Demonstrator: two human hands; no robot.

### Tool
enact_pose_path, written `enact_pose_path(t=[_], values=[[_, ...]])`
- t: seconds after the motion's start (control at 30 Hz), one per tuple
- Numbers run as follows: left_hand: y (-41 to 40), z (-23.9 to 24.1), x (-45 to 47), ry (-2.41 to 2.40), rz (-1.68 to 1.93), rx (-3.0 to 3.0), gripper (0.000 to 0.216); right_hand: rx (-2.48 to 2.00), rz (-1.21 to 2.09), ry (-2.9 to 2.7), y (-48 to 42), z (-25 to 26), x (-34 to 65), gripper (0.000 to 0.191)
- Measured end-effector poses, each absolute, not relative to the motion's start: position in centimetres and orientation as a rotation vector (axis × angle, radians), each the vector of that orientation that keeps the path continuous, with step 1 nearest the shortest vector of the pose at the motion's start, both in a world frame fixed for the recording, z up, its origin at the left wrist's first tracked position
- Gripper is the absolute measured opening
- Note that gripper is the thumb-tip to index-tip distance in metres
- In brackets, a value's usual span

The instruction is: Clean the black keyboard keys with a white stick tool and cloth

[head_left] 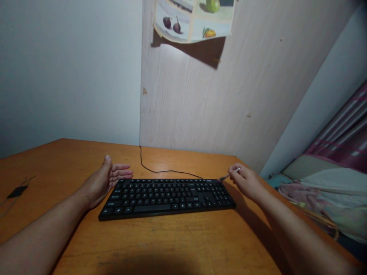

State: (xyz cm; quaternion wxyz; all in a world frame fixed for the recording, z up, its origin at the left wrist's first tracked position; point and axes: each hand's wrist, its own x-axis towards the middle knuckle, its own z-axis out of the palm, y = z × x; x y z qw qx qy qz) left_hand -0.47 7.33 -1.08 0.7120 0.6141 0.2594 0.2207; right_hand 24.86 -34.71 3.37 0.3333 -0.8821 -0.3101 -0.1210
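Observation:
A black keyboard (168, 196) lies flat on the orange wooden table (183, 244), its thin black cable (160, 170) running back to the wall. My left hand (104, 179) stands on edge at the keyboard's left end, fingers stretched out together, thumb up, holding nothing. My right hand (245, 179) is at the keyboard's far right corner, fingers pinched on a thin white stick (229, 175), like a cotton swab, whose tip points at that corner.
A small black object (17, 191) lies near the table's left edge. A pale wooden panel (218, 95) with a fruit poster (195, 19) stands behind the table. Bedding and striped cloth (329, 179) lie beyond the table's right edge.

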Motion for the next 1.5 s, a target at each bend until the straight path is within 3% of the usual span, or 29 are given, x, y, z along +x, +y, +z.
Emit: enact_pose_path(t=[0.37, 0.57, 0.77, 0.97, 1.5], values=[[7.2, -0.9, -0.4, 0.6, 0.493, 1.388, 0.089, -2.377, -0.012, -0.983, -37.4, 5.5, 22.3, 0.025], [7.0, -0.8, -0.4, 0.603, 0.488, 1.387, 0.085, -2.242, -0.235, -0.764, -36.5, 5.5, 22.6, 0.024], [7.0, -0.7, -0.5, 0.598, 0.475, 1.393, 0.087, -2.226, -0.092, -0.856, -36.5, 4.3, 23.1, 0.021], [6.8, -0.5, -0.6, 0.594, 0.469, 1.408, 0.086, -2.139, -0.275, -0.622, -37.0, 4.5, 24.4, 0.02], [7.8, -1.1, -0.3, 0.591, 0.431, 1.398, 0.093, -2.009, -0.101, -0.664, -38.6, 3.3, 24.7, 0.032]])
